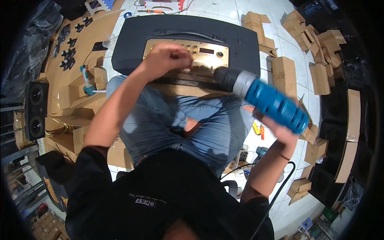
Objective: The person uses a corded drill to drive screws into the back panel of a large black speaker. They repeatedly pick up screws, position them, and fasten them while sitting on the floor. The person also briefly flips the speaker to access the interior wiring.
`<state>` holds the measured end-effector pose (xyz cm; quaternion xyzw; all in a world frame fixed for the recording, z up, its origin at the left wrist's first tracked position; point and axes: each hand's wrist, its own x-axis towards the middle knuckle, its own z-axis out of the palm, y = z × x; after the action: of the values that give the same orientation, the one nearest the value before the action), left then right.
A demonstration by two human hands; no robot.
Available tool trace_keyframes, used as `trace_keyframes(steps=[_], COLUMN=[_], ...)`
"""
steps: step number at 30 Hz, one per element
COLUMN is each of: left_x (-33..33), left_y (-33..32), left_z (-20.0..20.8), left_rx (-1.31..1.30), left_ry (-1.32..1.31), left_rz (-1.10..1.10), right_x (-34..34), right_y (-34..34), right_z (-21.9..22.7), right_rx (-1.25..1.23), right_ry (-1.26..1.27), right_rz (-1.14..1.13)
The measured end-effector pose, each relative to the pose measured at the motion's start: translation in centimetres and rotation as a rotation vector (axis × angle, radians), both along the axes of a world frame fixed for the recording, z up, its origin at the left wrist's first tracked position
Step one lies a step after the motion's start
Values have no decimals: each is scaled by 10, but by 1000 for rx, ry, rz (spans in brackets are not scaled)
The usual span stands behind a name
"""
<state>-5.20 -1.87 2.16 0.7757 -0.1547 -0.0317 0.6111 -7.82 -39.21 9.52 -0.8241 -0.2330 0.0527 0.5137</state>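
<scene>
My right hand grips a teal corded power drill with a silver collar and a black front end. The drill points left, its tip over the right part of a gold control panel. That panel, with knobs and a small dark display, is set into a black speaker cabinet with a carrying handle. Over the panel's left half, my left hand has its fingers curled together. Whatever they may hold is too small or blurred to tell. The cabinet lies in front of my crossed legs.
Open cardboard boxes stand along the right, with more on the left beside a two-cone speaker. A second teal tool rests in a left-hand box. The drill's black cord runs past my right arm. A screwdriver lies beyond the cabinet.
</scene>
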Motion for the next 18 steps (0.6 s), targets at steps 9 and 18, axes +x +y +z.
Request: trace_keyframes(steps=[9,18], left_x=[143,177], left_y=[-68,-76], left_z=[-25,-70], left_rx=[10,224], left_ry=[-191,-182], left_rz=[-131,-152], right_x=[143,175], right_y=[25,113], right_z=[118,126], right_rx=[-575,-839], right_ry=[65,309], right_rz=[-41,-150])
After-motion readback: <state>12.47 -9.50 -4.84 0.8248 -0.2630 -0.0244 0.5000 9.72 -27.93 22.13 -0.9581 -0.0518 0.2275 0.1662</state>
